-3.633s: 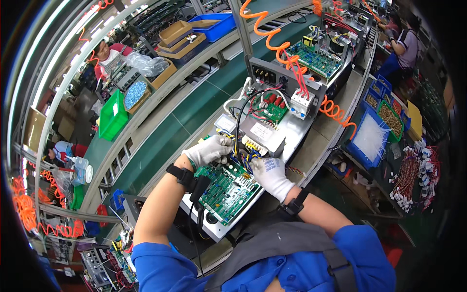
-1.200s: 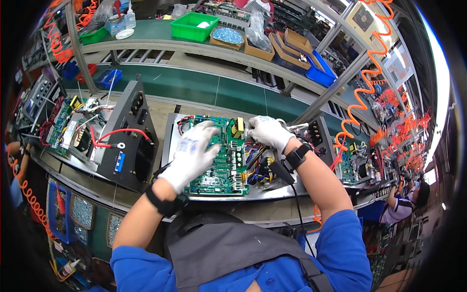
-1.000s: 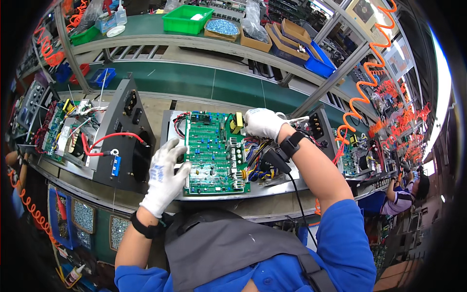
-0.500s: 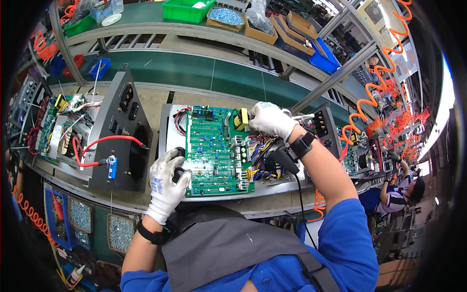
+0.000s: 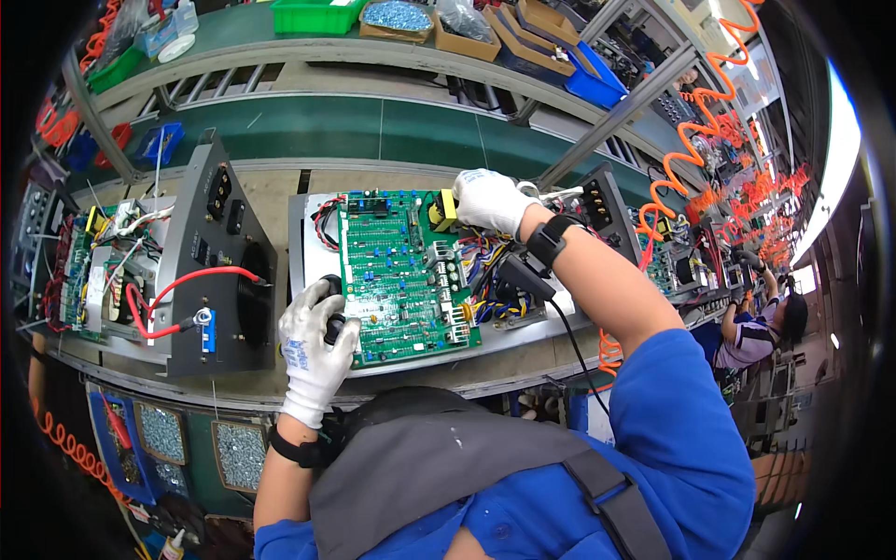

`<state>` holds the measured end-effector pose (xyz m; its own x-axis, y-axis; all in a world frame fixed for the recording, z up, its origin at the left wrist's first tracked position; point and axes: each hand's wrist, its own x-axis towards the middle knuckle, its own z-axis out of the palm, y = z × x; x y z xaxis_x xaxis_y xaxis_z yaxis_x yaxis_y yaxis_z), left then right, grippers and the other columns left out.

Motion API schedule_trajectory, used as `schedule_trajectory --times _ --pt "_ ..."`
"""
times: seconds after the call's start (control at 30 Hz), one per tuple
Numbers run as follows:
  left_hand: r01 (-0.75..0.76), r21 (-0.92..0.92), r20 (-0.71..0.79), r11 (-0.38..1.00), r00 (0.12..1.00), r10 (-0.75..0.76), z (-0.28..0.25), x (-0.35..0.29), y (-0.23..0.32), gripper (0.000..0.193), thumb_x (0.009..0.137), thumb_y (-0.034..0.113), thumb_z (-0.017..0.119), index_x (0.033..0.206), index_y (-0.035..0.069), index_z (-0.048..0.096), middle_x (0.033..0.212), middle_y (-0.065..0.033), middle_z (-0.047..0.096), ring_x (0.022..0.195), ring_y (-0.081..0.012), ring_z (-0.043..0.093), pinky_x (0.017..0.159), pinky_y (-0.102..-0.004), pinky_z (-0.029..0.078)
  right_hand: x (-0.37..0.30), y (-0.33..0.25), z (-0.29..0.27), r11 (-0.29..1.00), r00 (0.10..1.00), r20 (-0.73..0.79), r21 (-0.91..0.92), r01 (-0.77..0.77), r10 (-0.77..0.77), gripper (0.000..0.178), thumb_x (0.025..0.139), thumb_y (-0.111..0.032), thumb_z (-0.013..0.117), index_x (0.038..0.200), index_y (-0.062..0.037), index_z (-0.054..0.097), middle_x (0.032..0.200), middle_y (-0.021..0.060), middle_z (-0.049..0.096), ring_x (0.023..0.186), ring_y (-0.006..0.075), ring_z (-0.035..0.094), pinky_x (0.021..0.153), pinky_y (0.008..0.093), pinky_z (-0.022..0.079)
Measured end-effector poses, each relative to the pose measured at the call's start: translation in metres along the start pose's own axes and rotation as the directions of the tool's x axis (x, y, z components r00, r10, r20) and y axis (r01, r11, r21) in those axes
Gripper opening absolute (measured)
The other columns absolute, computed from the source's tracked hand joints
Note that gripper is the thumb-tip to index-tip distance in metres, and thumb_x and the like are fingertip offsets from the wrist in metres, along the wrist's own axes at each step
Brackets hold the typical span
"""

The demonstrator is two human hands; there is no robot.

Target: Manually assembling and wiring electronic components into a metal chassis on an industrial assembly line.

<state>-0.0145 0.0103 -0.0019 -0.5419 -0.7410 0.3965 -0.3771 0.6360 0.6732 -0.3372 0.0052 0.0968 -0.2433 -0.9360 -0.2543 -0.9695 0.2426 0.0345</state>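
A green circuit board [image 5: 387,280], full of small parts, lies on an open metal chassis [image 5: 301,245] in front of me. My left hand [image 5: 313,350], in a white glove, is at the chassis's left end. Its fingers and thumb are bent around a black knob [image 5: 334,327] there. Beyond the board's far right corner, my gloved right hand [image 5: 492,202] is closed beside a yellow-wrapped transformer [image 5: 443,211]. The right fingertips are hidden, so what they hold cannot be made out. Bundled coloured wires [image 5: 481,266] run along the board's right side.
On the left stands another unit with an upright grey panel [image 5: 201,280] and a looping red cable [image 5: 177,285]. A green conveyor [image 5: 327,131] runs behind, under a shelf with a green bin [image 5: 317,14]. Trays of screws [image 5: 241,455] sit lower left. A co-worker [image 5: 751,322] is far right.
The whole view has shifted, so the bench appears farther left and slightly higher. Both hands keep nearly the same places at the chassis and board.
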Motion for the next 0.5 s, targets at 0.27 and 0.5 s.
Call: schedule_trajectory --times 0.27,0.5 --pt "-0.077 0.007 -0.103 0.997 0.992 0.077 0.004 -0.002 -0.008 0.030 0.076 0.020 0.072 0.103 0.007 0.066 0.118 -0.0176 0.063 0.112 -0.0357 0.057 0.096 -0.0471 0.041 -0.022 -0.008 -0.021 0.989 0.996 -0.028 0.118 0.088 -0.085 0.027 0.076 -0.024 0.068 0.089 -0.0020 0.073 0.085 0.0204 0.070 0.082 0.0340 0.069 0.074 0.0402 0.054" --pt "-0.153 0.001 -0.113 0.988 0.982 0.152 0.013 -0.006 -0.017 0.022 0.083 0.009 0.065 0.105 0.005 0.064 0.116 -0.0154 0.063 0.110 -0.0362 0.057 0.095 -0.0469 0.042 -0.222 0.004 -0.044 0.500 0.985 0.004 0.862 0.085 -0.174 0.029 0.090 -0.021 0.063 0.105 0.0029 0.069 0.095 0.0089 0.070 0.090 0.0150 0.065 0.080 0.0305 0.051"
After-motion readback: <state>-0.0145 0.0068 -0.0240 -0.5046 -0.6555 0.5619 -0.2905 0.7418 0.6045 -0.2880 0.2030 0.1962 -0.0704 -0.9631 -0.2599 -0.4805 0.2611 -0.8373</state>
